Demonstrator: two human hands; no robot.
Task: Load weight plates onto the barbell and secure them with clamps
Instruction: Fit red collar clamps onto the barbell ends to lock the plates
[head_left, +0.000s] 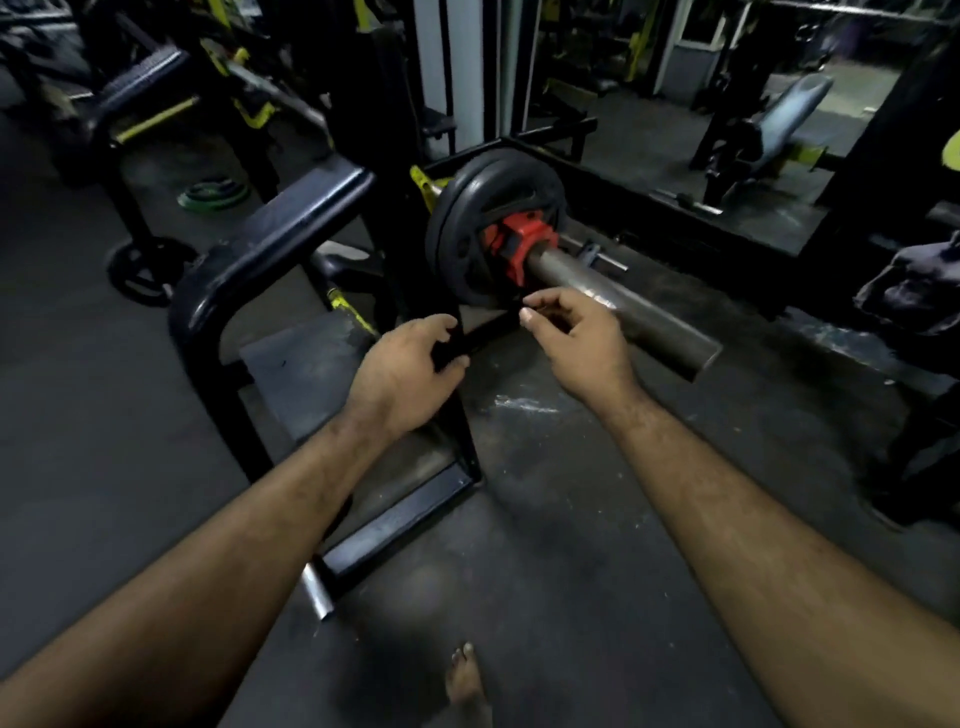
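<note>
From the head camera, looking down over both bare forearms, a barbell (618, 306) runs from the middle of the scene toward the lower right, its grey steel sleeve ending in open air above the dark gym floor (545, 545). One black weight plate (483, 228) sits on the sleeve, pushed up toward the rack side. A red clamp (519, 239) is around the sleeve, touching the outer face of the plate. The rest of the sleeve beyond the clamp is bare.

The left hand (405, 369) is lower left of the plate, its fingers and thumb curled round a black upright post of the rack frame (457, 415), which rises just beside the plate's lower edge. The right hand (576, 338) hangs just under the sleeve, near the clamp but not touching it; its fingers are loosely curled, with thumb and forefinger close together, and it holds nothing that shows.

A black curved padded bar (280, 228) crosses to the left of the plate. Farther left on the floor lie a green plate (213, 195) and another black plate (140, 270) leaning by a bench leg. A bare foot (465, 675) shows at the bottom edge. A grey padded bench (789, 111) stands at the upper right.
</note>
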